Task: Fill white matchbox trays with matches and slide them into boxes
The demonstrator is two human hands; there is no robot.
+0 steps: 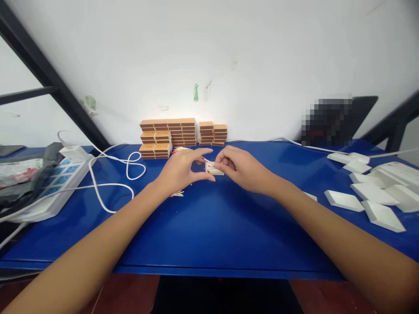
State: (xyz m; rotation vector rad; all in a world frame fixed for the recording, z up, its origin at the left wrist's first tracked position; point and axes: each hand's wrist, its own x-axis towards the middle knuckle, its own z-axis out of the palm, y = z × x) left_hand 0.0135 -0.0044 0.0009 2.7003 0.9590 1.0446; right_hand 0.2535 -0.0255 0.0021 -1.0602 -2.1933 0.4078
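Observation:
A small white matchbox tray point(218, 172) with red-tipped matchsticks in it lies on the blue table between my hands. My right hand point(240, 168) pinches a matchstick point(208, 161) just over the tray, its far end pointing left. My left hand point(181, 171) is open, thumb and forefinger spread apart around the tray's left end; whether they touch it I cannot tell. Loose matchsticks point(177, 193) lie in a pile below my left wrist. Another heap of matchsticks point(180, 149) shows partly behind my left hand.
Stacked matchboxes point(178, 131) stand against the wall, with a smaller stack point(206, 133) beside them. Several white trays point(375, 193) lie scattered at the right. A power strip point(60, 181) and white cables point(94, 179) occupy the left. A dark panel point(362, 117) leans at the back right.

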